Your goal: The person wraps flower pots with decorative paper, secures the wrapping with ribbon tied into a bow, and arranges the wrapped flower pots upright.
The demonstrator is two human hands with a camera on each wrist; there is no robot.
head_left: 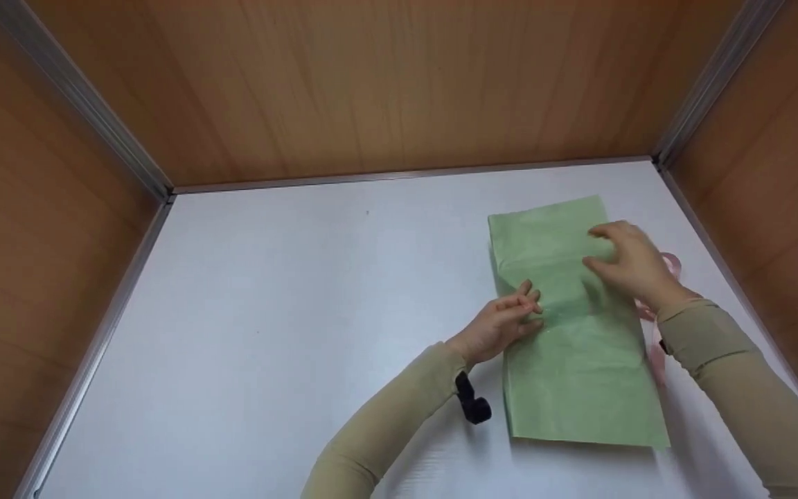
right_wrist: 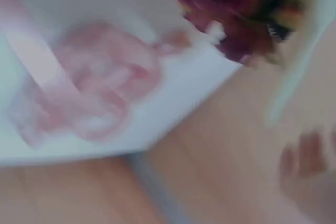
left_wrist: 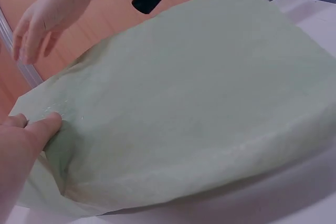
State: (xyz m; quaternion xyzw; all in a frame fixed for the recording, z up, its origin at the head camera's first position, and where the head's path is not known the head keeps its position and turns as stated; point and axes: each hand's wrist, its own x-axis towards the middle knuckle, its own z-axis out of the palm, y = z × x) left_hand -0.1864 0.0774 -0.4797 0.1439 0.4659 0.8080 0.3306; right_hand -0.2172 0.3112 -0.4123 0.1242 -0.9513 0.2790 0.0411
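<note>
A long sheet of green wrapping paper (head_left: 579, 374) lies folded over on the right side of the white table. My left hand (head_left: 496, 326) grips its left edge near the middle, where the paper is creased inward; the left wrist view shows the fingers (left_wrist: 44, 127) against this crease. My right hand (head_left: 631, 263) is over the right part of the paper, thumb and fingers spread apart with nothing between them. Dark red flowers (right_wrist: 231, 9) show beside the paper's edge in the blurred right wrist view. The paper hides them in the head view.
Looped pink ribbon (right_wrist: 105, 72) lies on the table, partly hidden by the paper and right arm in the head view. Wooden panels (head_left: 399, 83) with metal edges stand behind the table (head_left: 267, 312) and at both sides.
</note>
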